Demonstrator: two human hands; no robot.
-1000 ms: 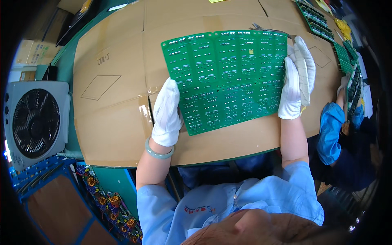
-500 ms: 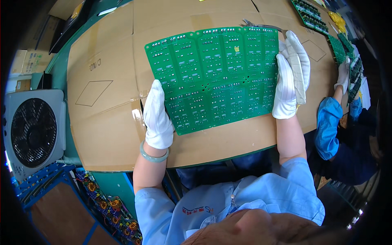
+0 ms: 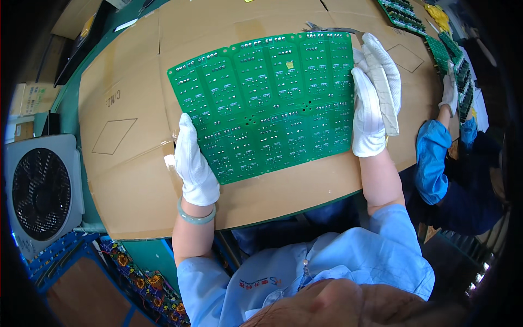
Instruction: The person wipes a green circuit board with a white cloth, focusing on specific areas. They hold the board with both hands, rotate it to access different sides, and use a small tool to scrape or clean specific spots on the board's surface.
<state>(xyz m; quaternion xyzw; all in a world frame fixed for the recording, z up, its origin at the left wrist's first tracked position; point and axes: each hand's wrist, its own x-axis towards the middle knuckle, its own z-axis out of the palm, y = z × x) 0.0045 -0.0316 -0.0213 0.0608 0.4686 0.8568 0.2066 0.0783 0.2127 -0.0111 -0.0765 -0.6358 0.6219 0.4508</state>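
A wide green circuit board is held tilted between my two white-gloved hands, its side with rows of solder joints showing. A small yellow mark sits on its upper part. My left hand is closed on the lower left edge, thumb pointing up along it. Along the right edge, my right hand grips the board, its far fingers partly behind it. A pale, banded strip lies along that hand; what it is I cannot make out. Beyond the board's top edge, pliers reach toward my right fingers.
Brown cardboard covers the table. At the left stands a grey box fan; below it, a blue rack beside parts with orange coils. At the right, a co-worker's gloved hand touches stacked circuit boards.
The board and both my hands shift slightly left in the picture; the cardboard and surroundings shift too, so the view has moved. My grip looks the same.
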